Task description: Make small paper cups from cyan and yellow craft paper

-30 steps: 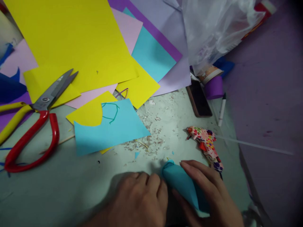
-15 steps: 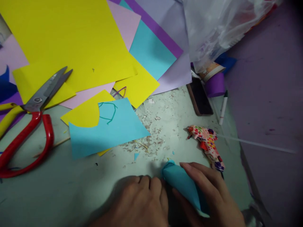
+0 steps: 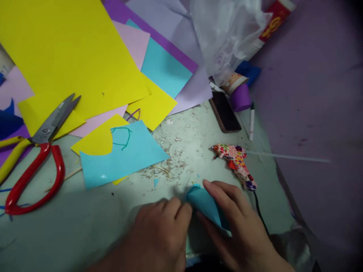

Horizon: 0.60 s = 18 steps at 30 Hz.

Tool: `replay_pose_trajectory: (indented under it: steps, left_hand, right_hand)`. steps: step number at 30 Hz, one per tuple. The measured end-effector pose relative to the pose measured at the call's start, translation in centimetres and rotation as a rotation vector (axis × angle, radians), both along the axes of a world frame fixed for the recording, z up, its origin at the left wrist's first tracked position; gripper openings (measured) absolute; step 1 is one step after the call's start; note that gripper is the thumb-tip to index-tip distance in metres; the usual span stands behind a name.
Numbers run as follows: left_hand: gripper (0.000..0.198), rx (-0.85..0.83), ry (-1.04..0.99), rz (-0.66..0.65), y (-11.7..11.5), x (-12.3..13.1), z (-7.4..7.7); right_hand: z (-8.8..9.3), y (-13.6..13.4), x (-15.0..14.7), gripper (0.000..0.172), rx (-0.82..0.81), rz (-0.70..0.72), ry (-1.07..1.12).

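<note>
A rolled piece of light-blue paper [image 3: 205, 204] stands at the bottom middle, its top edge curled over. My right hand [image 3: 238, 223] holds it from the right, fingers along its upper side and thumb beneath. On its left, my left hand [image 3: 164, 230] is closed with bent knuckles, its fingertips against or very near the paper's edge. What those fingertips pinch, if anything, is hidden. Just beyond my right hand lies a flower-patterned glue gun [image 3: 236, 162] with a clear glue stick [image 3: 289, 155] in its back end.
Red-handled scissors [image 3: 35, 177] lie open-bladed at the left beside yellow-handled ones [image 3: 13, 158]. Cut blue paper [image 3: 121, 166] and large yellow sheets [image 3: 68, 56] cover the back left. A phone [image 3: 225, 111], a marker [image 3: 252, 122], a purple cup [image 3: 241, 98] and a plastic bag [image 3: 227, 34] sit back right.
The view has shifted, so most things sit further left. My left hand has turned and its fingertips have come closer to the blue paper. My right hand still holds the paper.
</note>
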<state>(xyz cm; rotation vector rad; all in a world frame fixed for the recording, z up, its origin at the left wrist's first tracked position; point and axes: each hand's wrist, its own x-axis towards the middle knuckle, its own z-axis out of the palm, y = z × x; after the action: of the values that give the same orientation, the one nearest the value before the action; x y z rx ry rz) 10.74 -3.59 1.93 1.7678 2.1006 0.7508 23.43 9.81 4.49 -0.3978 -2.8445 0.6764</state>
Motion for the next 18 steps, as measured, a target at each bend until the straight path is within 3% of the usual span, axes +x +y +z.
replay_pose_trajectory:
  steps: [4,8,14,18]
  left_hand:
    - [0.025,0.304,0.065,0.162,1.0,-0.7,1.3]
    - [0.025,0.455,0.227,0.013,2.8,-0.4,2.3]
    - [0.038,0.313,0.317,-0.112,2.8,0.3,0.5]
    - [0.026,0.248,0.233,-0.068,2.1,0.1,0.3]
  right_hand:
    - [0.0,-0.1,0.1,0.08,-0.092,0.003,0.044]
    - [-0.1,-0.2,0.0,0.091,-0.09,-0.035,0.125]
    - [-0.2,0.0,-0.2,0.092,-0.126,-0.043,0.152]
    - [-0.3,0.1,-0.3,0.074,-0.092,-0.033,0.183]
